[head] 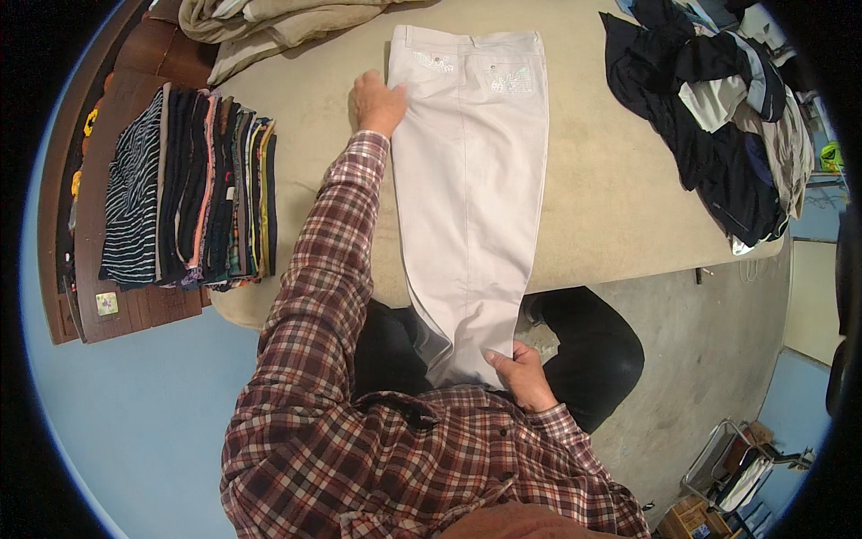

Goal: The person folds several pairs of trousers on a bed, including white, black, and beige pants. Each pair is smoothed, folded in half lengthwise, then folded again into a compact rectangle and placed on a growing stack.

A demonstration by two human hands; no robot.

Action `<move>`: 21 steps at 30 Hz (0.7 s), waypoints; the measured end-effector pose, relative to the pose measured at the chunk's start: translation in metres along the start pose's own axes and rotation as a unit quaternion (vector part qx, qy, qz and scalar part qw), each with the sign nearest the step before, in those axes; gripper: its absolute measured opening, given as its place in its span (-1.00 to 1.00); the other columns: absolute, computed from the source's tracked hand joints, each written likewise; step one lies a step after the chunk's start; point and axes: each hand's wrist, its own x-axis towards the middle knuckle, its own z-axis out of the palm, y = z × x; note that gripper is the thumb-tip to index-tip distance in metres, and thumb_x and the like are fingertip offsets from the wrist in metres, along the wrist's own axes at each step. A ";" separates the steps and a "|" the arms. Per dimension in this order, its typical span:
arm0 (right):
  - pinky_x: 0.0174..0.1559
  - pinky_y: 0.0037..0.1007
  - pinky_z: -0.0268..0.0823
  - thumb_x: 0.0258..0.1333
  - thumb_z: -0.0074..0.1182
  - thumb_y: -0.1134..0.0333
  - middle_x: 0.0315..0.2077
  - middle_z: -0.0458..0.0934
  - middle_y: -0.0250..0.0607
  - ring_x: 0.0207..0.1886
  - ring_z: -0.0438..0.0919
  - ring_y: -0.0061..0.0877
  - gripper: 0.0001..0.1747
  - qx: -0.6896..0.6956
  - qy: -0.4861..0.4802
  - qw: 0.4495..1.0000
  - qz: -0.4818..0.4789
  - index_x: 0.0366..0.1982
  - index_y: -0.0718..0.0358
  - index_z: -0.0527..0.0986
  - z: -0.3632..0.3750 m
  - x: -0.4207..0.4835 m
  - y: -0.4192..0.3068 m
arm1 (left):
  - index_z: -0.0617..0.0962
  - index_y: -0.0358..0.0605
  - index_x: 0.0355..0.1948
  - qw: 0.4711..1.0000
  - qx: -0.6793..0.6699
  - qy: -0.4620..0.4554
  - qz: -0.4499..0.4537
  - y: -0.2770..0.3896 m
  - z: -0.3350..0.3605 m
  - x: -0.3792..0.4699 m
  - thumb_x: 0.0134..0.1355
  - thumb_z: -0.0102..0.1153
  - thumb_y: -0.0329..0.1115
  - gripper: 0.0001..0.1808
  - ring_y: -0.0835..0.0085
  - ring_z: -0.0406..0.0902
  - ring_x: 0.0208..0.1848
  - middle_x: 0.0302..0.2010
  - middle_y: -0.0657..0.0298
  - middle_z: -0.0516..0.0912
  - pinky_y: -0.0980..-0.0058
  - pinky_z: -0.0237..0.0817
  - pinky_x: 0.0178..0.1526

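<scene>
Cream trousers (465, 168) lie lengthwise before me on a bed with a beige cover (592, 222). Their waistband is at the far end, and two back pockets with buttons and silvery decoration face up. The lower legs hang over the bed's near edge towards my lap. My left hand (379, 104) is at the trousers' left edge below the waistband, its thumb by the cloth and its fingers on the bed cover. With my right hand (525, 374) I pinch the right edge near the leg ends, the thumb on top.
A row of folded clothes (195, 188) stands at the left by a brown wooden headboard (128, 316). A rumpled beige blanket (289, 27) lies at the far left. Dark and light clothes (714, 135) are heaped at the right. A metal-framed rack (720, 451) stands on the floor, lower right.
</scene>
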 end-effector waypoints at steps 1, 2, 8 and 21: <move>-0.23 -0.60 0.32 0.17 0.13 0.37 -0.30 0.58 -0.40 -0.32 0.44 -0.72 -0.73 0.013 -0.017 1.000 -0.019 -0.13 0.37 0.53 0.000 0.000 0.000 | 0.37 -0.23 0.21 0.997 0.015 0.055 0.059 0.011 -0.002 -0.005 0.14 0.17 -0.03 -0.31 0.12 0.25 0.30 0.22 -0.03 0.37 0.26 0.07 0.31; -0.22 -0.60 0.32 0.17 0.13 0.37 -0.29 0.58 -0.39 -0.31 0.44 -0.71 -0.72 0.022 -0.020 0.999 -0.022 -0.12 0.38 0.53 0.000 -0.001 0.000 | 0.32 -0.20 0.26 0.996 0.019 0.033 0.079 0.021 -0.002 -0.009 0.16 0.15 0.00 -0.27 0.14 0.15 0.37 0.29 -0.01 0.29 0.25 -0.02 0.36; -0.18 -0.55 0.34 0.19 0.08 0.30 -0.25 0.58 -0.33 -0.27 0.46 -0.65 -0.65 -0.043 -0.019 0.999 0.027 -0.06 0.38 0.51 0.003 -0.005 -0.007 | 0.17 -0.05 0.37 0.976 0.091 -0.005 0.199 0.038 0.022 -0.004 0.22 -0.05 0.23 -0.17 0.15 -0.14 0.47 0.42 0.08 0.06 0.18 -0.29 0.43; -0.20 -0.50 0.42 0.16 0.11 0.31 -0.26 0.62 -0.15 -0.30 0.55 -0.54 -0.65 -0.027 -0.041 0.998 -0.024 -0.11 0.43 0.52 0.002 -0.004 -0.010 | 0.21 0.03 0.36 0.937 0.173 -0.091 0.289 0.027 -0.010 -0.138 0.24 -0.04 0.20 -0.23 0.12 -0.08 0.44 0.41 0.09 0.09 0.15 -0.25 0.41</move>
